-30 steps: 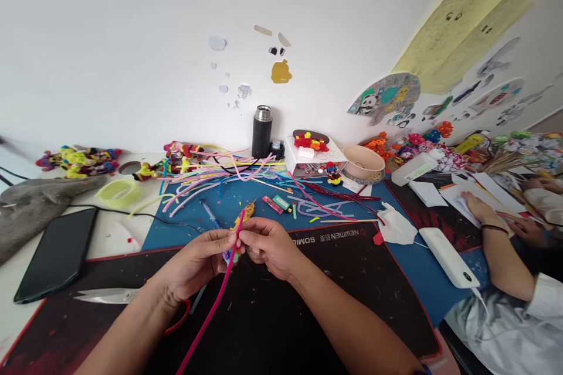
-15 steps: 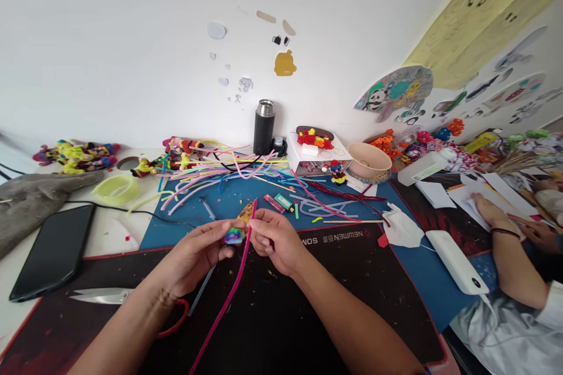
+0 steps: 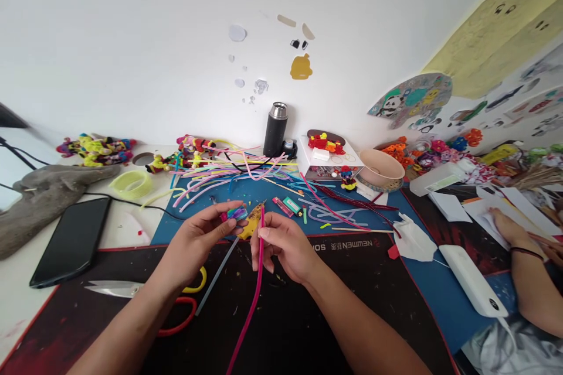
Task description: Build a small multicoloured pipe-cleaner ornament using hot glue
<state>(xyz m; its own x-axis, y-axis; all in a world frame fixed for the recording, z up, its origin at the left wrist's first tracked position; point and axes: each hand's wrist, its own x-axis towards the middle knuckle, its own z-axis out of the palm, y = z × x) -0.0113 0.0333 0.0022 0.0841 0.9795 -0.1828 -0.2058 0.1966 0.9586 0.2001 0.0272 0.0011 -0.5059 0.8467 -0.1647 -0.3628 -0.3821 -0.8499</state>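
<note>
My left hand [image 3: 197, 237] pinches a small shiny block in blue, purple and pink [image 3: 235, 215], whose exact kind is hard to make out. To its right, my right hand [image 3: 281, 246] grips a magenta pipe cleaner [image 3: 248, 304] near its upper end between thumb and fingers. The long end of the pipe cleaner hangs down toward the bottom edge. Behind the hands lies a yellow piece with dark brown marks [image 3: 250, 228], partly covered by my right fingers. Scissors [image 3: 116, 288] with red and yellow handles lie under my left forearm.
Many pastel pipe cleaners [image 3: 211, 181] spread across the blue mat. A black thermos [image 3: 275, 132], a white box [image 3: 329, 158] and a beige bowl [image 3: 382, 167] stand along the wall. A phone [image 3: 73, 243] lies left, a white power bank [image 3: 470, 281] right, near another person's arm [image 3: 530, 275].
My left hand has drawn the multicoloured block slightly away from the pipe cleaner and turned it. The pipe cleaner stays in my right hand. The whole view has shifted, with things appearing further right.
</note>
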